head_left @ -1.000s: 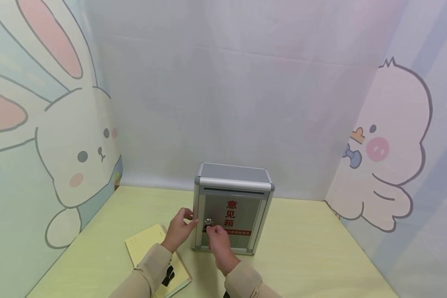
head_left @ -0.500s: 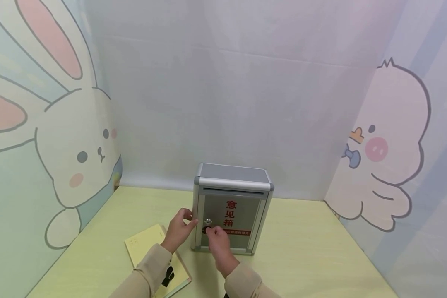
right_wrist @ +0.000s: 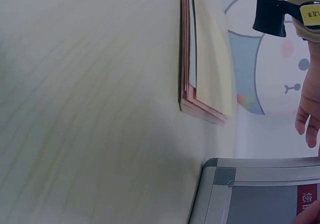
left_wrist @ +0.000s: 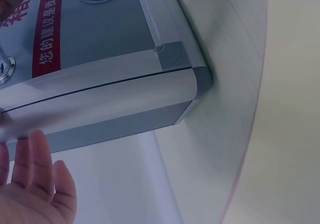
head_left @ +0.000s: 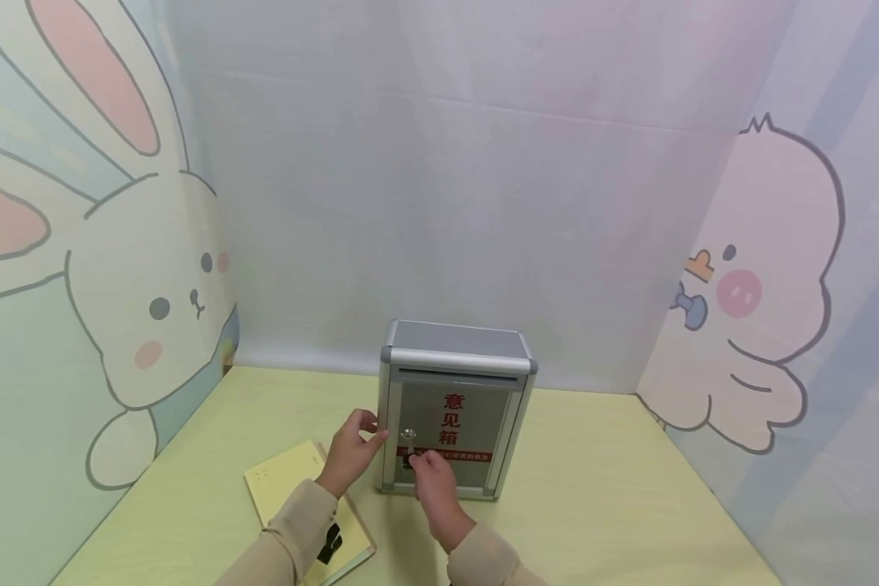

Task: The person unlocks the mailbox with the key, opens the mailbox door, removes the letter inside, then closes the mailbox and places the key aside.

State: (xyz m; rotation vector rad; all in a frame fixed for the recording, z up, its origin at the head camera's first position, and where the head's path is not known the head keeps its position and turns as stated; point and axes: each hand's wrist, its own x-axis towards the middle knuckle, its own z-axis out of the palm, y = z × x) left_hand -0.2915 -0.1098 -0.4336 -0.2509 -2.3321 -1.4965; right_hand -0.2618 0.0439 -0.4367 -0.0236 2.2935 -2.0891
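A grey metal suggestion box (head_left: 463, 338) with red lettering stands upright on the table. On the left of its front door sits a round silver lock (head_left: 408, 434); its keyhole shows in the left wrist view. Just below that lock, my right hand (head_left: 437, 488) pinches a black-headed key (head_left: 408, 461), whose shaft appears to point up toward the lock. Whether the tip touches it I cannot tell. My left hand (head_left: 352, 452) touches the box's left edge with thumb and fingertips; in the left wrist view its fingers (left_wrist: 41, 159) lie nearly straight against the side.
A yellow notebook (head_left: 293, 480) lies under my left forearm, its page edges visible in the right wrist view. A black strap piece (head_left: 331, 544) hangs by the left sleeve. The pale yellow tabletop (head_left: 593, 480) meets printed cloth walls (head_left: 454, 203) behind and at both sides.
My right hand has moved slightly down from the lock with the key, and the key's shaft now shows. The left hand and the box have stayed put.
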